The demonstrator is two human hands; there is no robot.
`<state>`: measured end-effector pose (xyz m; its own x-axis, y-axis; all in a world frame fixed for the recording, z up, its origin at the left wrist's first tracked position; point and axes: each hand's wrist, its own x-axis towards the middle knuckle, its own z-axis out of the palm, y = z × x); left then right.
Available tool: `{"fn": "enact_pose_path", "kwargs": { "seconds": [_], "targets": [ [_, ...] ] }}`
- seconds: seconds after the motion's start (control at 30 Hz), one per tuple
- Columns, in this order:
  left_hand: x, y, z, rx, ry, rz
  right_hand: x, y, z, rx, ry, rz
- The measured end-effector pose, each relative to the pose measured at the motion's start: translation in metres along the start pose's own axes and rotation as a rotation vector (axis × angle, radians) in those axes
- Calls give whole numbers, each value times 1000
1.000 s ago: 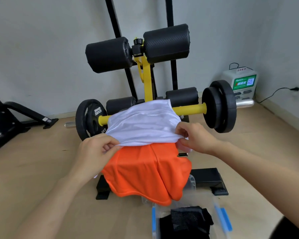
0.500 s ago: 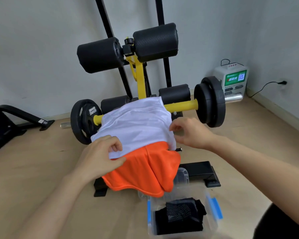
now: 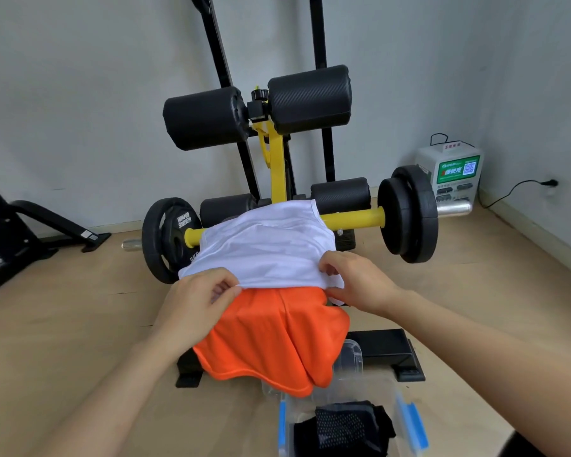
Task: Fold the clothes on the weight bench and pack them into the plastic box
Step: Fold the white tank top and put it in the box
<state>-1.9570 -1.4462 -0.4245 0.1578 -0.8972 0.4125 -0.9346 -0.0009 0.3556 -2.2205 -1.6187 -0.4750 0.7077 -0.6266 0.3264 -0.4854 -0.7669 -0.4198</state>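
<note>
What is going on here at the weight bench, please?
A person is folding clothes at the black-and-yellow weight bench. The left hand and right hand each pinch the near edge of a white fabric garment that lies over an orange mesh garment draped on the bench. On the floor, a clear plastic box with blue latches holds a black folded garment; the white and orange ones are not yet packed.

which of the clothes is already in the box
The black garment, lying in the clear plastic box; the white garment and orange garment are draped over the weight bench.
</note>
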Motion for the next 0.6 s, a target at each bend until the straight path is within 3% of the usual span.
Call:
{"fn": "enact_pose_path", "kwargs": {
  "seconds": [0.1,0.3,0.5,0.6],
  "targets": [
    [2,1,2,-104,71,-44,1,2,5,101,41,89],
    [0,-5,-1,-55,65,-2,2,4,-11,298,155,155],
    [1,-16,-8,44,-48,53,-2,-4,-31,444,232,161],
    [-1,-13,-9,-103,-23,-43,-8,-12,-35,440,249,152]
  ]
}}
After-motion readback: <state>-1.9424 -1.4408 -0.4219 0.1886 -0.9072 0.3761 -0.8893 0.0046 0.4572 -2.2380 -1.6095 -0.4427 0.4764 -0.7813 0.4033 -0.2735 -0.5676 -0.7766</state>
